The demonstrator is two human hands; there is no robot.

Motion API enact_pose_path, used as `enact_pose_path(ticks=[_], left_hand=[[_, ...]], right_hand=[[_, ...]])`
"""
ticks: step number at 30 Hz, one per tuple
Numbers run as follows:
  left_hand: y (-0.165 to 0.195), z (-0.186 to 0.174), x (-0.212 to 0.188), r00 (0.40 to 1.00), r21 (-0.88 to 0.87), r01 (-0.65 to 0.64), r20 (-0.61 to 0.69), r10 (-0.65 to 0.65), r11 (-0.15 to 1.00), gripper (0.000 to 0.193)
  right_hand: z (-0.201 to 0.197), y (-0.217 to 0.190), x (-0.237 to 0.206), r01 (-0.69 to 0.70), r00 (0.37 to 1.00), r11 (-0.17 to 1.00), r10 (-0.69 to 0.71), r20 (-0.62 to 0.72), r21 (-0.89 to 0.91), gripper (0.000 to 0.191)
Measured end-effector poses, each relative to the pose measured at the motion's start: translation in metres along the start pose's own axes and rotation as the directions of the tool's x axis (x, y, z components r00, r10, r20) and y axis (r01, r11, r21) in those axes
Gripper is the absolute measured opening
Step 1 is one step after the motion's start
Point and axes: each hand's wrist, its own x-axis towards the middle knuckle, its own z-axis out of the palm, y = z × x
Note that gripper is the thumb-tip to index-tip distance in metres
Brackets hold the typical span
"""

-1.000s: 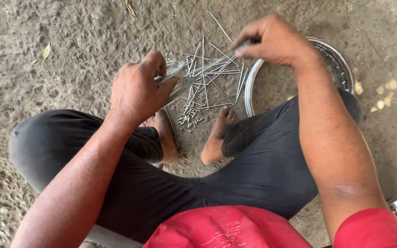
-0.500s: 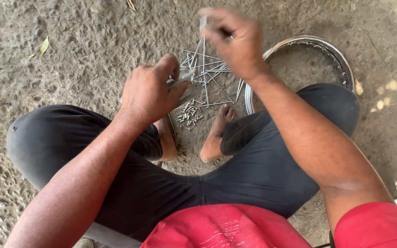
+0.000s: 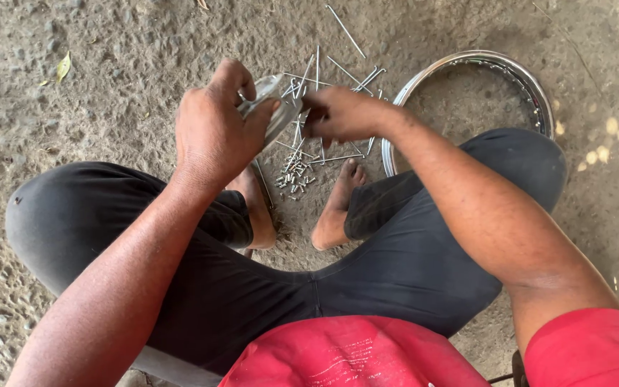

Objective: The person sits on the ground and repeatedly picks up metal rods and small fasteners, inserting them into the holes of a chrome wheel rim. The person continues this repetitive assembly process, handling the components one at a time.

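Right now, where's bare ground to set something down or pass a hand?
Free: the dirt left of the left hand, out to the yellow leaf, and the ground enclosed by the chrome rim. Crowded: between the feet and ahead of the right hand, where loose spokes and a pile of small nipples lie. The left hand holds a metal hub.

Your left hand (image 3: 213,132) covers most of the shiny metal hub (image 3: 270,107), so you can't see its whole shape. Your right hand (image 3: 342,115) curls over the thin spokes (image 3: 309,79), and you can't tell which one the fingers pinch. Your right leg hides part of the wheel rim (image 3: 531,86). The little nuts (image 3: 291,179) are too small to count.
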Motion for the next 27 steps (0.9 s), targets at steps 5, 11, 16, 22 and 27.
enact_pose_path(ticks=[5,11,16,22,27], left_hand=[[-0.004,0.000,-0.002,1.000,-0.005,0.009,-0.015,-0.009,1.000,0.031],[-0.008,0.006,-0.005,0.998,0.109,0.064,-0.014,-0.063,0.992,0.034],[-0.015,0.012,0.000,0.994,0.087,0.103,-0.047,-0.100,0.991,0.024],[-0.006,0.006,0.002,0.995,0.062,0.059,0.079,-0.064,0.996,0.026],[0.011,-0.003,0.005,0.995,-0.148,-0.036,0.085,0.049,0.988,0.021]], right_hand=[[0.022,-0.007,0.001,-0.183,0.981,0.980,0.187,0.048,-0.075,0.033],[0.009,-0.022,-0.012,-0.213,0.972,0.844,0.232,-0.023,-0.492,0.024],[0.011,-0.026,-0.024,-0.375,0.889,0.812,0.452,0.075,-0.446,0.026],[0.010,0.008,-0.005,-0.170,0.962,0.882,0.053,-0.267,-0.439,0.057],[0.022,0.031,0.015,0.230,0.865,0.899,-0.365,-0.346,-0.373,0.051]])
